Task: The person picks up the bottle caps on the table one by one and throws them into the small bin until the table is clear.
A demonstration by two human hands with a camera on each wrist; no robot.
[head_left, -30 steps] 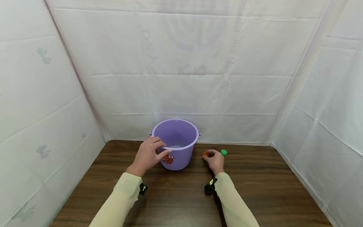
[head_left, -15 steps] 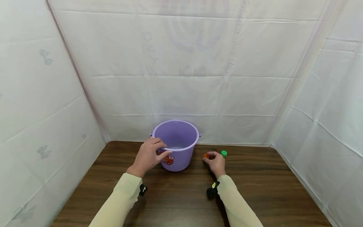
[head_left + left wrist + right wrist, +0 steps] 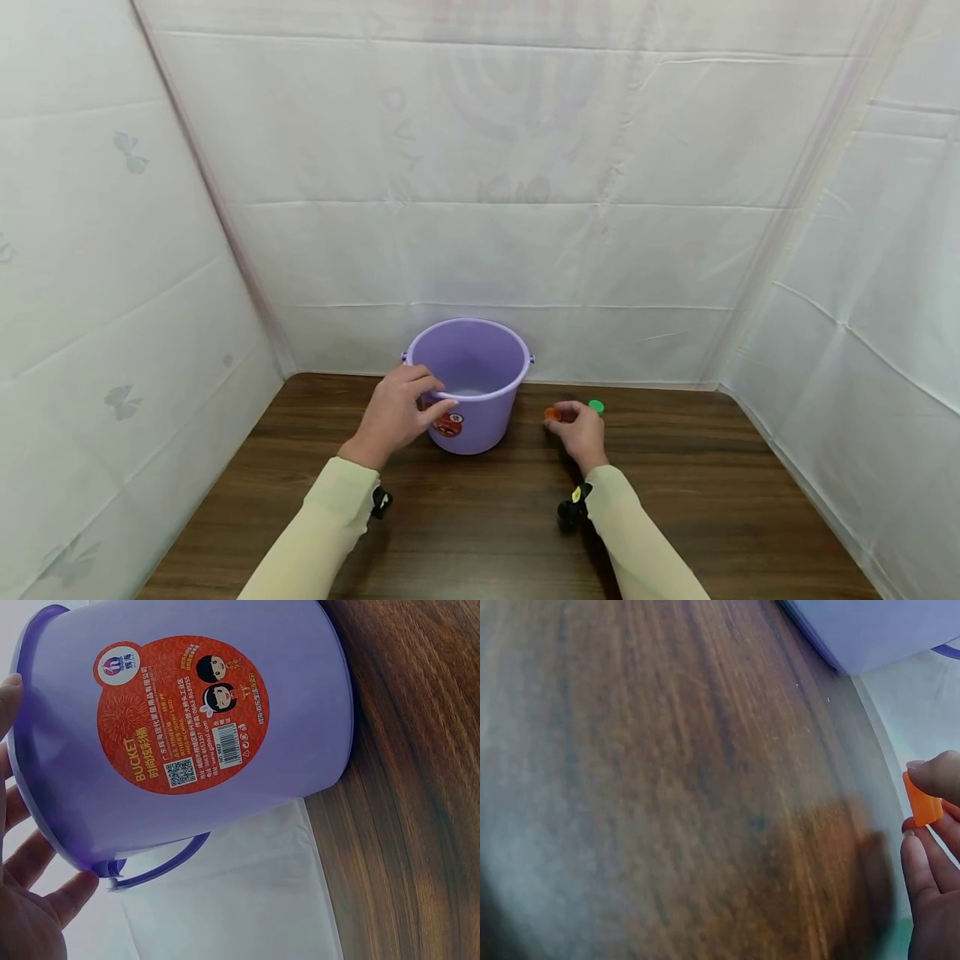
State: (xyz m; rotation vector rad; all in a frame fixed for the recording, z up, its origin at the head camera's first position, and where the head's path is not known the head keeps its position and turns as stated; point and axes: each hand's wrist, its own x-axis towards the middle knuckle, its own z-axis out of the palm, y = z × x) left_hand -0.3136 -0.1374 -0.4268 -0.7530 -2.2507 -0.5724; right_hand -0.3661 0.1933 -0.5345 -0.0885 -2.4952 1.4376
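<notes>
A purple plastic bucket [image 3: 483, 421] with a red label stands upright toward the back of the table. My left hand [image 3: 392, 417] holds its near-left rim between fingers and thumb; in the left wrist view the fingertips [image 3: 79, 889] lie at the rim close to the handle's hinge. To the right of the bucket, my right hand [image 3: 583, 433] pinches a small orange bottle cap [image 3: 922, 801] between thumb and fingers, low over the table. A green bottle cap [image 3: 596, 407] lies just beyond that hand, partly covered by it in the head view.
The dark wood-grain table [image 3: 465, 517] has rounded back corners. White sheeting [image 3: 495, 250] rises along its back, and more stands at the left and right. The bucket's thin purple handle [image 3: 169, 862] hangs down at its side.
My right hand has shifted slightly right and nearer with the orange bottle cap, overlapping the green cap's near edge. The left hand stays at the bucket rim.
</notes>
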